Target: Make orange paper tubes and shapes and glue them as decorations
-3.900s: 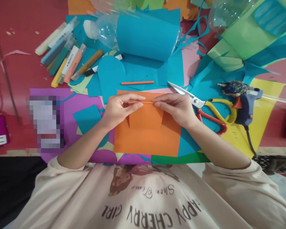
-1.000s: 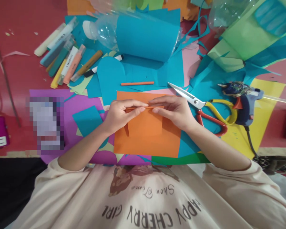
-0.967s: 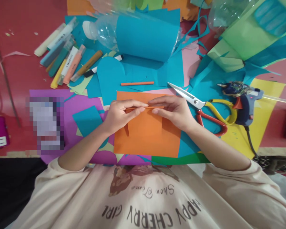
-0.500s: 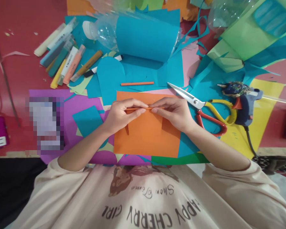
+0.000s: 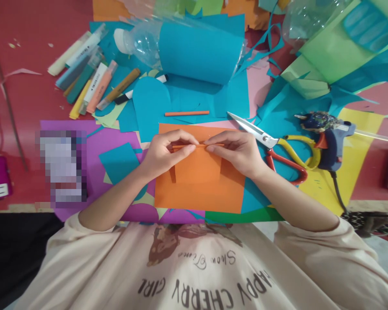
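My left hand (image 5: pixel 163 154) and my right hand (image 5: pixel 237 150) both pinch the rolled top edge of a small orange paper piece (image 5: pixel 198 165), held just above a larger orange sheet (image 5: pixel 198 191) lying on the floor. The fingertips of the two hands nearly meet at the thin roll. A finished thin orange paper roll (image 5: pixel 186 113) lies on teal paper beyond my hands.
Scissors (image 5: pixel 278 144) with yellow and red handles and a blue glue gun (image 5: pixel 330 135) lie to the right. Several markers (image 5: pixel 90 84) lie at the far left. A plastic bottle wrapped in teal paper (image 5: pixel 194 49) lies at the back. Coloured paper scraps cover the red floor.
The roll at the top of the small orange piece has moved slightly toward me since the oldest frame. My hands have stayed almost in place, fingers shifting a little.
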`<state>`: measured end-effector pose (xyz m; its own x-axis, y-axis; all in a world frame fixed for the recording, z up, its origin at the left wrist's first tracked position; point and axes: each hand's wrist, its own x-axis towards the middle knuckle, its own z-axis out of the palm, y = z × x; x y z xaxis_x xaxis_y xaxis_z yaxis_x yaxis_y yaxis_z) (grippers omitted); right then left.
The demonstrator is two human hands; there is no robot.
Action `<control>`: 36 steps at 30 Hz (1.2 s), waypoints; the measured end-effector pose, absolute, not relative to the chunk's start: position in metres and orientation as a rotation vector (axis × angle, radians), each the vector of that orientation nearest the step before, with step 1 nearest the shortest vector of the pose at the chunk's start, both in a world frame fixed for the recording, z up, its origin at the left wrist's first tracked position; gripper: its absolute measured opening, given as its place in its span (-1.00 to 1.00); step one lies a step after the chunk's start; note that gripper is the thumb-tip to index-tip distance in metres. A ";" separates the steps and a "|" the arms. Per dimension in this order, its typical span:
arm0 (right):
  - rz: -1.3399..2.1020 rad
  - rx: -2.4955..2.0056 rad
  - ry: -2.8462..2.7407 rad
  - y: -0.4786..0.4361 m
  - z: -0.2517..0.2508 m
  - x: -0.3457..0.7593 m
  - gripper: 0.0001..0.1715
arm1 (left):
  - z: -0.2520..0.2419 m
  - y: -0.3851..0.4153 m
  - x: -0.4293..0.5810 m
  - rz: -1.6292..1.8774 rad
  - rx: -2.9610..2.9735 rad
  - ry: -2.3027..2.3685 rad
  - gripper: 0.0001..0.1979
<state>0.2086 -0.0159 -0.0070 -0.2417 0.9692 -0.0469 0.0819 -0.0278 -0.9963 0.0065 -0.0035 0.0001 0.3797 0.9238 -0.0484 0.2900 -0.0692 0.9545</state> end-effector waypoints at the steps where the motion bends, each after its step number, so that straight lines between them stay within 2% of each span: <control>1: 1.380 -1.182 -1.428 -0.016 -0.007 0.209 -0.86 | 0.000 -0.003 0.006 0.750 1.593 1.129 -0.86; 5: 1.379 -1.197 -1.395 -0.015 -0.007 0.209 -0.84 | 0.000 -0.003 0.007 0.743 1.596 1.182 -0.81; 16: 1.399 -1.184 -1.323 -0.014 -0.009 0.208 -0.86 | -0.002 -0.003 0.007 0.809 1.640 1.159 -0.85; 25: 1.389 -1.210 -1.339 -0.014 -0.008 0.208 -0.90 | -0.002 -0.004 0.004 0.754 1.669 1.199 -0.74; 29: 1.417 -1.216 -1.340 -0.015 -0.009 0.207 -0.83 | -0.001 -0.003 0.003 0.707 1.664 1.133 -0.70; 36: 1.447 -1.181 -1.367 -0.015 -0.008 0.208 -0.80 | -0.002 -0.004 0.003 0.700 1.673 1.054 -0.80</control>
